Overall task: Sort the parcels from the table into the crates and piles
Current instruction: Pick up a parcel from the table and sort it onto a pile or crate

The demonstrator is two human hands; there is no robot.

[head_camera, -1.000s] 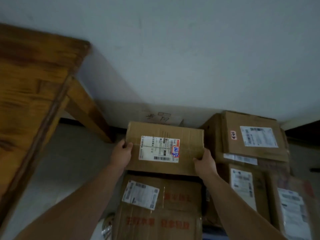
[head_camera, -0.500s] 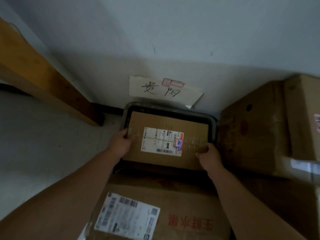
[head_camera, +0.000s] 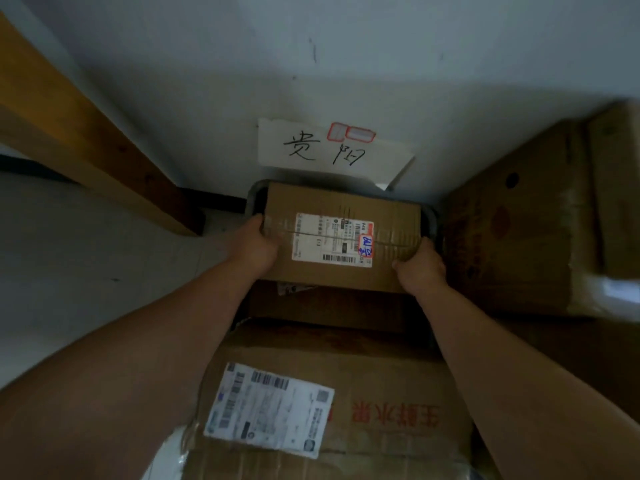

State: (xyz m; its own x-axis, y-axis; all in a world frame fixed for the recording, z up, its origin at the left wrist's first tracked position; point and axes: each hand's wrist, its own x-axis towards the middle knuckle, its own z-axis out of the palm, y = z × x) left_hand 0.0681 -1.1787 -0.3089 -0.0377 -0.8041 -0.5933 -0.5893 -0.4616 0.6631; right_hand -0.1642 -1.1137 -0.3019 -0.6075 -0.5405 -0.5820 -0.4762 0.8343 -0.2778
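The taped cardboard parcel (head_camera: 341, 237) sits in the dark crate's (head_camera: 430, 221) mouth toward its far edge. The left hand (head_camera: 256, 245) grips its left end and the right hand (head_camera: 420, 268) its near right corner, fingers curled round it. It looks stiff and fairly light, and the short ends likely give the surest hold.

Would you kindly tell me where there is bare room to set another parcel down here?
Free: the bare floor on the left, bordered by the wooden leg, the crate and the red-printed box. Crowded: the held parcel nearly fills the crate, and the large box stands close on its right.
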